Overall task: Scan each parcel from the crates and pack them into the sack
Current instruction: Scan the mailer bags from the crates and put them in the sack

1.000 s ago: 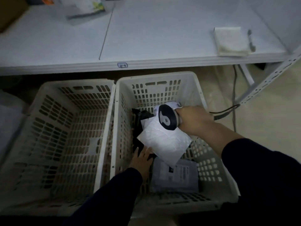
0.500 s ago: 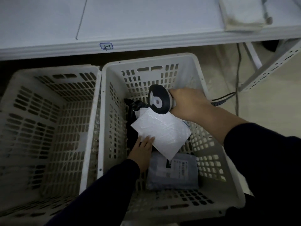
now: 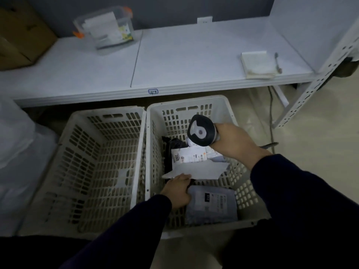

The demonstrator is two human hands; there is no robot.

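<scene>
Big white shelf (image 3: 194,61) runs right across the upper half of the frame, and its front lip hangs just above the far rims of the two crates on the floor. The left crate (image 3: 104,111) and right crate (image 3: 186,100) sit side by side, rims touching down the centre. Pale bare floor (image 3: 310,152) opens up to the right of the right crate, with a slotted shelf leg (image 3: 310,82) slanting through the upper right.

All the parcels are in the right crate. A grey parcel (image 3: 211,204) lies flat against the near wall with a printed label on top. Above it is a white parcel (image 3: 198,169), plain and a bit crumpled, tilted up off the pile. Behind that there's a labelled parcel (image 3: 192,157) reading "2005", lying on a black parcel (image 3: 172,150) that is against the left wall.

Hands are well apart. The right hand (image 3: 235,140) is wrapped round a scanner (image 3: 202,131), held over the far half of the crate. The left hand (image 3: 178,189) is down inside, pinching the white parcel's lower left edge.
</scene>
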